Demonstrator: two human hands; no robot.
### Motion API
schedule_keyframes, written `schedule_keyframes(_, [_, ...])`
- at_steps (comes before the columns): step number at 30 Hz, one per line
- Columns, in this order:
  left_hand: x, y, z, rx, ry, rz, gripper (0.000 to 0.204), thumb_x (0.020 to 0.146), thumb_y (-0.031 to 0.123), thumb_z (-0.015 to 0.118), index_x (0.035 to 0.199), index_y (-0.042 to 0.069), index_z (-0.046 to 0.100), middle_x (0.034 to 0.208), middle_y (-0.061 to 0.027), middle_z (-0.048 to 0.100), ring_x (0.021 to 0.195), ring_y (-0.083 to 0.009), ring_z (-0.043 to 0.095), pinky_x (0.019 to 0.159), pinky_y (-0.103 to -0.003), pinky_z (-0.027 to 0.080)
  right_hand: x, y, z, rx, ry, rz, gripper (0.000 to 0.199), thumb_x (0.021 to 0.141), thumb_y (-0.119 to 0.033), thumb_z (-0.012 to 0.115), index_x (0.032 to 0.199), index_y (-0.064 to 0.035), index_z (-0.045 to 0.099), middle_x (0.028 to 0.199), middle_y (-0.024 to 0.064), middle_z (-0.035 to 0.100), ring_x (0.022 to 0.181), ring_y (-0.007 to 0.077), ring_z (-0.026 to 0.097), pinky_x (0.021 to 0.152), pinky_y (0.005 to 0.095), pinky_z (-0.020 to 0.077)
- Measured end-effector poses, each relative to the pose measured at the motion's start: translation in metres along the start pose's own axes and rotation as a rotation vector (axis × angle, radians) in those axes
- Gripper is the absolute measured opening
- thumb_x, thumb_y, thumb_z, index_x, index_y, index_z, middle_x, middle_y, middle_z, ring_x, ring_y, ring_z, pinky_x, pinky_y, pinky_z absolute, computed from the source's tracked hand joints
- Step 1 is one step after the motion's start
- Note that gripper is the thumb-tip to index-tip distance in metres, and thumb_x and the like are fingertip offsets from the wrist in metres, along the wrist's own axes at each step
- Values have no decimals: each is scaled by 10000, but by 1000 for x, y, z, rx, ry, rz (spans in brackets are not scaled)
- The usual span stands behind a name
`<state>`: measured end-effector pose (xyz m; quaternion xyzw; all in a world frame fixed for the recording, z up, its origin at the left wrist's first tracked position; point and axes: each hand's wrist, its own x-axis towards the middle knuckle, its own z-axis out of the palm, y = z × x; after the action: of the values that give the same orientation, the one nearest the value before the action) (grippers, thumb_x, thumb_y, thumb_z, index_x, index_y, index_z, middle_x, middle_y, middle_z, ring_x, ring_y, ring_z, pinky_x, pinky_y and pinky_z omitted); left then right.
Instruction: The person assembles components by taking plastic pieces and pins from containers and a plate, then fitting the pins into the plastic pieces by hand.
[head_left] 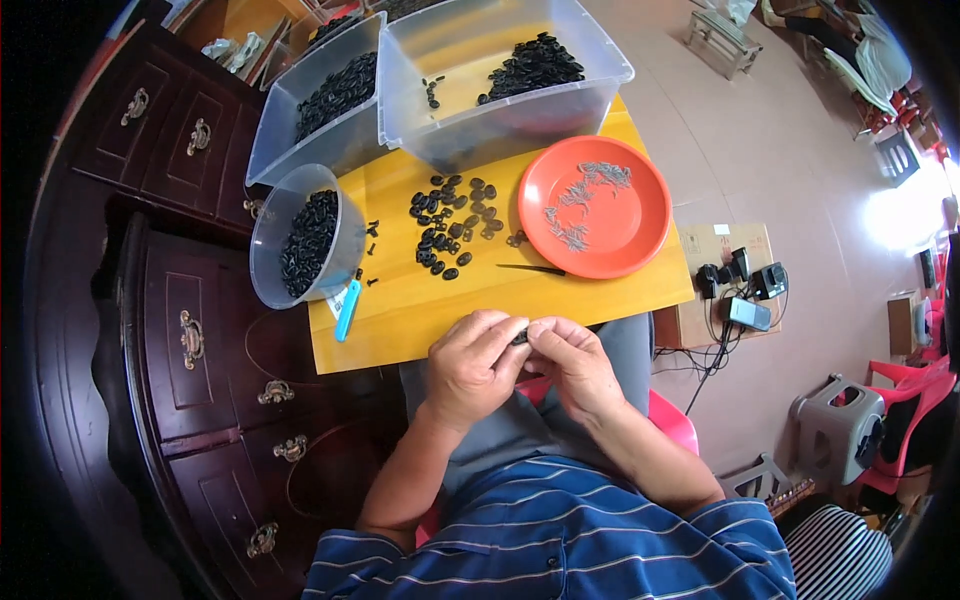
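Note:
Just off the near edge of the yellow table [400, 340], my two hands meet over my lap. Between their fingertips is a small black part [520, 338], mostly covered by the fingers. My left hand [474, 358] pinches it from one side, and my right hand [572, 362] pinches it from the other. Beyond them lies a loose group of small black oval parts [450, 274] on the tabletop. An orange-red plate [640, 240] to the right holds small silvery pins [572, 235]. A thin dark pointed tool [530, 268] rests beside the plate.
Two clear plastic bins [500, 125] with black parts stand at the table's back. A round clear tub [262, 225] of black parts and a blue-handled tool [348, 312] are at left. Dark wooden drawers [190, 350] flank the left. A cardboard box [690, 315] carries chargers and cables.

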<state>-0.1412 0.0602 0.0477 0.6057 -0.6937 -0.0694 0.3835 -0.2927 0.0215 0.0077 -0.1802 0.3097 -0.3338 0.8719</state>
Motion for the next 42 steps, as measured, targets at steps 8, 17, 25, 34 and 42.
schedule_keyframes(8, [-6,-34,-17,-207,22,-308,237,816,37,765,1041,13,695,927,-130,674,797,-287,684,681,-355,554,-2,-18,6,148,-53,136,246,1031,-197,592,1237,-67,625,1186,62,691,1067,157,666,862,272,532])
schedule_keyframes(17, [-22,-97,-40,292,-70,-363,297,840,114,730,1121,35,674,940,-118,657,912,-327,642,802,-441,525,0,-21,-7,328,-108,228,239,1015,-205,605,1204,-59,605,1201,116,675,1102,229,661,936,368,548])
schedule_keyframes(25, [-18,-91,-21,204,161,-370,374,855,72,713,1223,44,652,966,-115,674,920,-327,664,789,-434,542,1,-11,-11,362,-134,268,209,1014,-186,602,1180,-60,625,1159,103,694,1065,226,678,929,371,556])
schedule_keyframes(34, [48,-76,35,212,-39,-128,278,919,179,664,1178,82,691,1011,-153,689,884,-364,684,756,-452,558,4,2,-13,333,-196,267,169,1022,-182,595,1156,-83,626,1116,70,701,995,171,682,873,307,562])
schedule_keyframes(42, [62,-75,46,273,-61,-122,154,913,185,670,1037,111,723,910,-120,686,846,-340,687,730,-445,552,3,-2,-13,327,-193,244,155,1019,-171,583,1143,-84,615,1075,52,697,949,162,679,856,304,563])
